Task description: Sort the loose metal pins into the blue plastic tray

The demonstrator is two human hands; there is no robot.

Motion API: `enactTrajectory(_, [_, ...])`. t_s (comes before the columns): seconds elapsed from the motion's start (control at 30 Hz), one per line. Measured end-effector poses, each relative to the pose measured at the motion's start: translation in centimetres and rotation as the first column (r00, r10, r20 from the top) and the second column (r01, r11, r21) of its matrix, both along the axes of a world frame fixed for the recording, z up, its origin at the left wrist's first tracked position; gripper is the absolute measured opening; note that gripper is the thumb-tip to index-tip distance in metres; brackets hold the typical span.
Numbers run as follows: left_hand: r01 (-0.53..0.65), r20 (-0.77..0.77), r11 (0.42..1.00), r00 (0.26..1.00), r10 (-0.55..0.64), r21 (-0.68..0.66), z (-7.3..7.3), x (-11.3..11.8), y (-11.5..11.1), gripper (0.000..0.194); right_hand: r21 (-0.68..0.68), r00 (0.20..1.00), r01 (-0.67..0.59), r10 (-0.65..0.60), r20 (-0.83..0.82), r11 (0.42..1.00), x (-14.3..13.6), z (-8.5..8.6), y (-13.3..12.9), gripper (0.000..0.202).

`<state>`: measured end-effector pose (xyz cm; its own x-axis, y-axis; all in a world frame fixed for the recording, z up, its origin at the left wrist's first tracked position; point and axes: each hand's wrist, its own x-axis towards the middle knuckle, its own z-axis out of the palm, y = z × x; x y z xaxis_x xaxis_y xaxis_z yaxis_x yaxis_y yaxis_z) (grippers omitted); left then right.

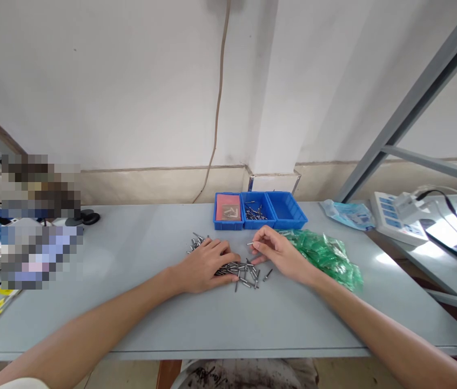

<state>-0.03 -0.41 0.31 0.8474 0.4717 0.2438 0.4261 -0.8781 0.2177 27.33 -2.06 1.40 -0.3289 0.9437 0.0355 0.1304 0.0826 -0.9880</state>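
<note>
A pile of small metal pins (pixel 248 274), which look like blind rivets with a silver body and thin shank, lies on the grey table. My left hand (pixel 208 265) rests flat over the pile, fingers apart, hiding part of it. To its right, my right hand (pixel 275 249) pinches a single rivet (pixel 250 243) between thumb and fingers, just above the table. Behind the hands stand three joined blue bins. The middle bin (pixel 269 212) contains several rivets, and the left bin (pixel 215 221) holds a pink card and a small clear bag. Nothing shows inside the right bin (pixel 289 208).
Green plastic bags (pixel 329 256) lie beside my right forearm. Farther right are a blue-and-white packet (pixel 350 214) and a white power strip (pixel 396 216). A grey metal post (pixel 410 102) slants upward there. Cables and a blurred patch occupy the left end.
</note>
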Motion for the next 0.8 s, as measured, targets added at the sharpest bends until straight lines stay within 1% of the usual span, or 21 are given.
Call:
enactTrajectory(0.23, [0.004,0.018,1.0,1.0,-0.004,-0.001,0.11,0.02,-0.02,0.045,-0.069,0.994,-0.071,0.064,-0.091,0.995,-0.18,0.49,-0.35,0.039])
enactTrajectory(0.37, [0.013,0.01,1.0,1.0,-0.013,-0.004,0.32,0.0,-0.05,0.044,-0.084,0.99,-0.073,0.062,-0.127,0.994,-0.19,0.49,-0.42,0.04])
enactTrajectory(0.5, [0.012,-0.009,1.0,1.0,-0.012,0.003,0.32,-0.02,-0.02,0.044,-0.121,0.987,-0.046,0.027,-0.156,0.992,-0.17,0.3,-0.22,0.041])
enactTrajectory(0.6, [0.017,0.004,1.0,1.0,-0.017,0.004,0.25,-0.02,0.0,0.044,-0.138,0.989,-0.009,-0.012,-0.149,0.99,-0.12,0.12,0.01,0.042])
enactTrajectory(0.8, [0.018,0.021,1.0,1.0,-0.018,-0.006,0.14,-0.02,0.01,0.042,-0.084,0.991,0.096,-0.103,-0.082,0.992,0.06,-0.02,0.44,0.042])
